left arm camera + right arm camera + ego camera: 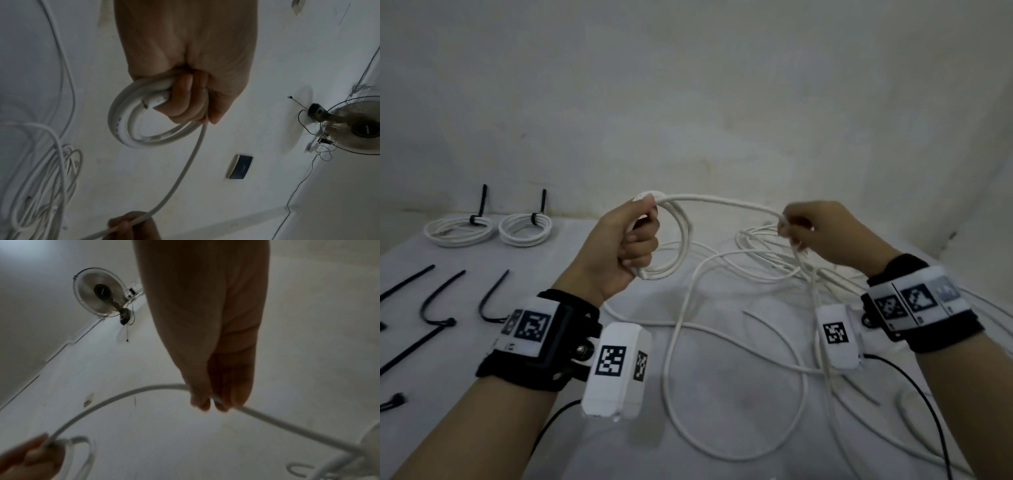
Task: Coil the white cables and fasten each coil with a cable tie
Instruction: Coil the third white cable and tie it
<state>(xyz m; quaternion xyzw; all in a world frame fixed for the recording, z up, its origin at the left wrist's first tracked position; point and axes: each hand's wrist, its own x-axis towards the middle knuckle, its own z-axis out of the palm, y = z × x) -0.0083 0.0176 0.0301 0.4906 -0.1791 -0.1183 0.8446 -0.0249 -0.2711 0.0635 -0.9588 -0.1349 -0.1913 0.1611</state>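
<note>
My left hand [631,240] is held above the table and grips a small coil of white cable [681,240], its fingers curled round the loops [131,129]. From the coil one strand [722,200] runs right to my right hand [801,229], which pinches it between thumb and fingers [211,400]. The rest of that cable hangs down into a loose tangle of white cable [739,359] spread over the table. Two finished coils [460,231] [525,229], each bound with a black tie, lie at the back left.
Several loose black cable ties [436,298] lie along the left side of the white table [619,445]. A grey wall [688,102] stands right behind the table. Thin black wires [921,387] run from my wrist cameras. A fan [357,126] shows in the wrist views.
</note>
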